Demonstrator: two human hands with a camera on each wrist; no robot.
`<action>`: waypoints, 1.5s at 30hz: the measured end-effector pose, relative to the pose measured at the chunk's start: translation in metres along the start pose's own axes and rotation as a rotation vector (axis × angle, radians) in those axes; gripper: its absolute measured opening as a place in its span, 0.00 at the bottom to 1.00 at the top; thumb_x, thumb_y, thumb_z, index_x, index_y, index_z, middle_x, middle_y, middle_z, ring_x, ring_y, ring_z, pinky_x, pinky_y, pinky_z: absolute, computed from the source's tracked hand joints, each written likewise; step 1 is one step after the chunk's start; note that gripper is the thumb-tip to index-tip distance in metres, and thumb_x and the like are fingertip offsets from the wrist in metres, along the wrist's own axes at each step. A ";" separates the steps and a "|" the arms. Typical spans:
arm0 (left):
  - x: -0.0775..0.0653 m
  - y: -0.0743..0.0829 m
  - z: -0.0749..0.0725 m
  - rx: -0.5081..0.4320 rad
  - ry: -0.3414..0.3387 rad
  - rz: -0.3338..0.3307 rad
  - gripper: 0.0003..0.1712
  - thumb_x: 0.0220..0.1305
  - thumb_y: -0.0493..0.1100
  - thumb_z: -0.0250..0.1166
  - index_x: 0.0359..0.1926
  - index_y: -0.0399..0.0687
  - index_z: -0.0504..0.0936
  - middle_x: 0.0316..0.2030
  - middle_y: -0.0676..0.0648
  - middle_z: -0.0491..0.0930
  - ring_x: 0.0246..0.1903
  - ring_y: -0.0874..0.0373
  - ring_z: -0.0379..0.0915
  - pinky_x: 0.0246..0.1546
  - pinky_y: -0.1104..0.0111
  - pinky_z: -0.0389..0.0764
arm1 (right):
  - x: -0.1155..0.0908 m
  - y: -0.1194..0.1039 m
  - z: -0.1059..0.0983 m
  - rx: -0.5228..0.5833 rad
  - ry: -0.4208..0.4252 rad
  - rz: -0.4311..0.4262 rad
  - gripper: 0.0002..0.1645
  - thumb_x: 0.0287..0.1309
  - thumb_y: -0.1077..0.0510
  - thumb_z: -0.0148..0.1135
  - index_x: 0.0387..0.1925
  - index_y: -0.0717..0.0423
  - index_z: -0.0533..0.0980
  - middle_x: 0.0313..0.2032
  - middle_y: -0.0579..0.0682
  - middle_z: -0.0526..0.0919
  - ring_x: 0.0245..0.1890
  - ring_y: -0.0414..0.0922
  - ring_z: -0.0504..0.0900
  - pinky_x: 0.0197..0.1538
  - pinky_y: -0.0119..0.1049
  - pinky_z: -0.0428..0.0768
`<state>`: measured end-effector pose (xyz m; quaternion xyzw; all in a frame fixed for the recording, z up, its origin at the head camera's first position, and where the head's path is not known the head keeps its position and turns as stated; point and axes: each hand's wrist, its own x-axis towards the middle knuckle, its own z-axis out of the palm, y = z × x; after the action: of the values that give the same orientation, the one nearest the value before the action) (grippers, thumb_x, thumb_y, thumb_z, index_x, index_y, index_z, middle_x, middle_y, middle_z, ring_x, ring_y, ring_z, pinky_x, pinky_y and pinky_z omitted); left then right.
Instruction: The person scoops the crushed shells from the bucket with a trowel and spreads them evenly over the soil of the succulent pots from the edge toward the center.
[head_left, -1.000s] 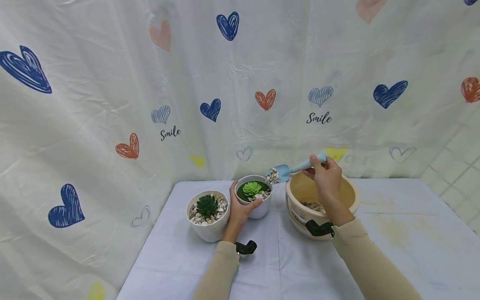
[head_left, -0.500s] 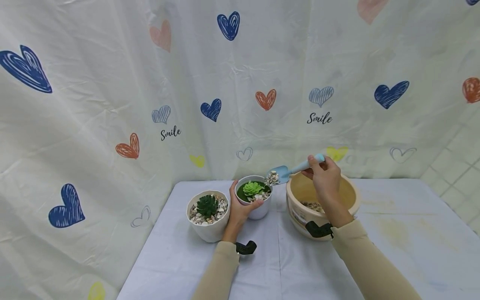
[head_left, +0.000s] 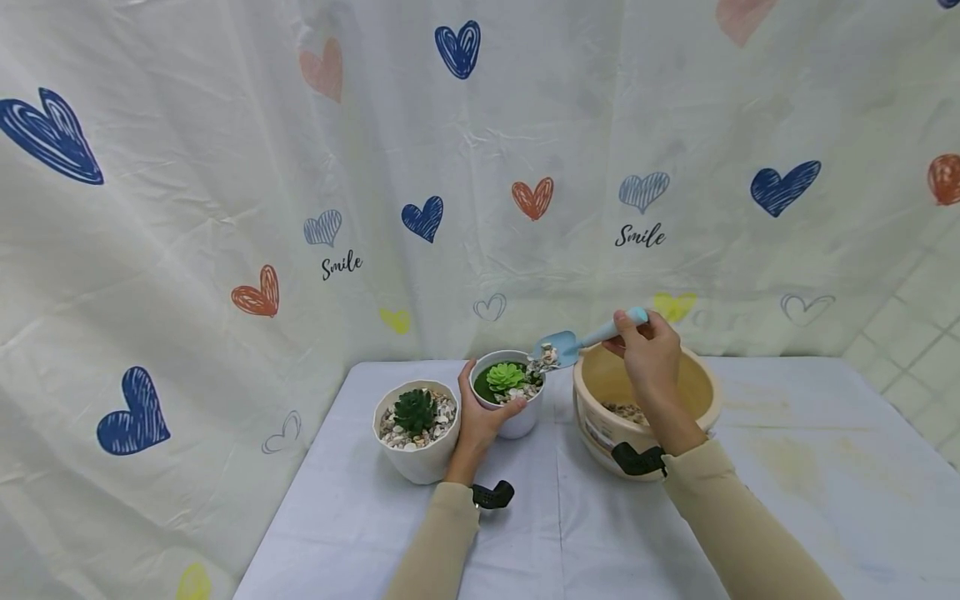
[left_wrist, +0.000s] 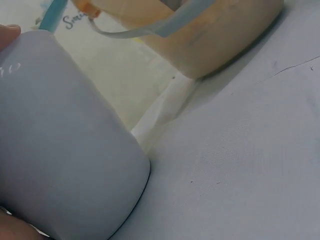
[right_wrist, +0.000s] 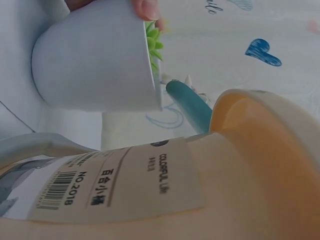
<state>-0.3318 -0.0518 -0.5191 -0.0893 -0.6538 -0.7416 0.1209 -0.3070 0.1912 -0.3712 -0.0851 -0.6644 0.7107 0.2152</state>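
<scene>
My left hand [head_left: 476,421] grips a small white flowerpot [head_left: 519,423] around its side, thumb near the front rim. Inside it are a light green succulent [head_left: 506,377], dark green filling and pebbles on the right side. Between thumb and fingers, my right hand [head_left: 651,357] pinches the handle of a light blue hand trowel [head_left: 597,335]. Pebbles [head_left: 547,357] lie on its blade, which tilts down over the pot's right rim. In the right wrist view, the blue blade [right_wrist: 190,104] shows beside the pot's rim [right_wrist: 156,75].
Left of my left hand stands a larger white pot [head_left: 420,461] with a dark green succulent [head_left: 414,411] and pebbles. A cream bucket [head_left: 600,429] with pebbles at its bottom sits under my right hand. Behind the table [head_left: 360,533] hangs a heart-printed curtain [head_left: 570,108].
The trowel has shifted slightly left and its blade tips further down. Pebbles have slid toward the blade's tip and onto the pot's right side. My left hand stays in place.
</scene>
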 end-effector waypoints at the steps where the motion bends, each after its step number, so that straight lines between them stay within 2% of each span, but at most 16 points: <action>1: 0.000 0.000 0.000 0.000 0.001 0.000 0.64 0.43 0.41 0.83 0.77 0.65 0.54 0.72 0.40 0.64 0.66 0.50 0.66 0.66 0.59 0.68 | 0.000 0.000 0.000 -0.003 -0.001 -0.003 0.13 0.70 0.48 0.62 0.45 0.52 0.77 0.39 0.47 0.79 0.35 0.38 0.88 0.42 0.31 0.87; 8: 0.001 0.000 -0.003 0.008 -0.017 0.010 0.64 0.45 0.42 0.82 0.78 0.62 0.53 0.73 0.38 0.61 0.68 0.48 0.62 0.67 0.57 0.65 | -0.001 0.000 0.000 0.009 -0.007 -0.020 0.13 0.69 0.48 0.63 0.44 0.53 0.77 0.39 0.47 0.79 0.34 0.39 0.88 0.41 0.31 0.87; 14: -0.001 0.003 -0.002 0.014 -0.013 0.030 0.64 0.45 0.44 0.82 0.78 0.62 0.53 0.73 0.40 0.61 0.69 0.48 0.62 0.69 0.55 0.64 | -0.001 0.001 0.001 -0.004 -0.007 -0.036 0.12 0.69 0.49 0.63 0.44 0.53 0.77 0.41 0.45 0.79 0.35 0.38 0.87 0.41 0.31 0.87; 19: -0.004 0.006 0.002 0.104 0.031 0.021 0.67 0.42 0.50 0.85 0.77 0.69 0.52 0.72 0.43 0.64 0.68 0.51 0.65 0.68 0.53 0.66 | 0.000 0.003 0.001 -0.024 0.000 -0.042 0.14 0.69 0.47 0.63 0.45 0.52 0.78 0.42 0.44 0.80 0.37 0.39 0.87 0.41 0.30 0.87; 22: -0.005 0.005 0.003 0.135 0.044 0.020 0.68 0.41 0.52 0.86 0.77 0.66 0.51 0.72 0.42 0.65 0.67 0.51 0.66 0.68 0.52 0.67 | 0.000 0.004 0.001 -0.028 0.000 -0.045 0.14 0.69 0.47 0.63 0.45 0.52 0.77 0.41 0.44 0.80 0.37 0.39 0.87 0.40 0.30 0.87; 27: -0.003 0.002 0.002 0.083 0.042 0.034 0.67 0.43 0.47 0.85 0.76 0.54 0.50 0.70 0.40 0.64 0.66 0.51 0.67 0.66 0.54 0.69 | 0.000 0.004 0.001 -0.038 0.001 -0.055 0.13 0.69 0.47 0.62 0.45 0.52 0.77 0.41 0.45 0.79 0.36 0.38 0.87 0.40 0.29 0.86; 35: -0.001 0.000 -0.001 0.026 0.026 0.061 0.63 0.45 0.41 0.83 0.76 0.47 0.53 0.70 0.43 0.64 0.66 0.51 0.65 0.67 0.58 0.66 | -0.002 0.001 0.001 -0.041 -0.002 -0.061 0.15 0.70 0.47 0.62 0.46 0.53 0.77 0.40 0.45 0.78 0.35 0.40 0.87 0.42 0.30 0.86; 40: -0.001 0.000 -0.001 0.024 0.015 0.071 0.60 0.47 0.40 0.80 0.77 0.52 0.55 0.72 0.41 0.63 0.68 0.49 0.63 0.68 0.57 0.63 | -0.003 0.000 0.002 -0.038 0.000 -0.065 0.14 0.70 0.48 0.62 0.47 0.54 0.77 0.40 0.45 0.78 0.35 0.39 0.87 0.41 0.30 0.86; 43: -0.002 0.001 -0.001 0.009 0.003 0.054 0.60 0.49 0.39 0.78 0.78 0.56 0.53 0.72 0.41 0.63 0.68 0.48 0.63 0.68 0.57 0.63 | -0.003 0.000 0.002 -0.028 -0.004 -0.070 0.14 0.70 0.49 0.63 0.48 0.54 0.77 0.40 0.46 0.78 0.35 0.39 0.87 0.42 0.30 0.86; 45: -0.002 0.001 -0.001 -0.005 -0.007 0.041 0.59 0.51 0.38 0.76 0.78 0.55 0.50 0.72 0.40 0.63 0.68 0.47 0.64 0.68 0.56 0.63 | -0.003 0.001 0.002 -0.021 -0.009 -0.076 0.15 0.69 0.49 0.63 0.48 0.54 0.78 0.40 0.46 0.78 0.36 0.39 0.87 0.43 0.30 0.86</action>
<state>-0.3300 -0.0528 -0.5188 -0.1056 -0.6505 -0.7402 0.1336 -0.3053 0.1878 -0.3721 -0.0589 -0.6756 0.6952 0.2383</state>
